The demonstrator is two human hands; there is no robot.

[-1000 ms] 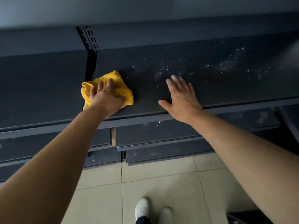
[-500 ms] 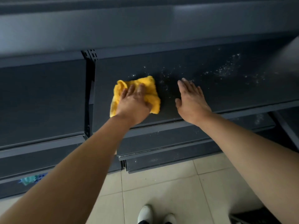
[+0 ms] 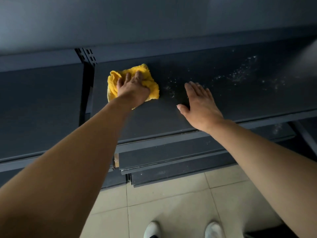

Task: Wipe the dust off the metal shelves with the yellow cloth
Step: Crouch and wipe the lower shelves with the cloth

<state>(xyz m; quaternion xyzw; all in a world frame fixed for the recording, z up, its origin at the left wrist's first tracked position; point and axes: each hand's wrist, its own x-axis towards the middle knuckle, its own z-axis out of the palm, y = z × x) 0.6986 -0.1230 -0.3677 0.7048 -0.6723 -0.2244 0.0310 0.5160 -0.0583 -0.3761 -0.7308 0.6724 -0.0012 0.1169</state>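
A bunched yellow cloth (image 3: 152, 91) lies on the dark metal shelf (image 3: 248, 103), close to the shelf's left end and back edge. My left hand (image 3: 133, 91) presses down on it, with the fingers curled into the fabric. To the right of the cloth my right hand (image 3: 200, 105) rests flat on the shelf, fingers straight and together. White dust specks (image 3: 240, 74) are scattered over the shelf between the cloth and the far right.
A slotted upright post (image 3: 87, 57) separates this shelf from another dark shelf (image 3: 39, 109) on the left. Lower shelves (image 3: 171, 157) step out below, with some dust on them. Beige floor tiles (image 3: 171, 203) and my white shoes (image 3: 151, 229) are at the bottom.
My left hand has slid the cloth right from the post, then farther back toward the shelf's rear edge. My right hand has stayed flat on the shelf.
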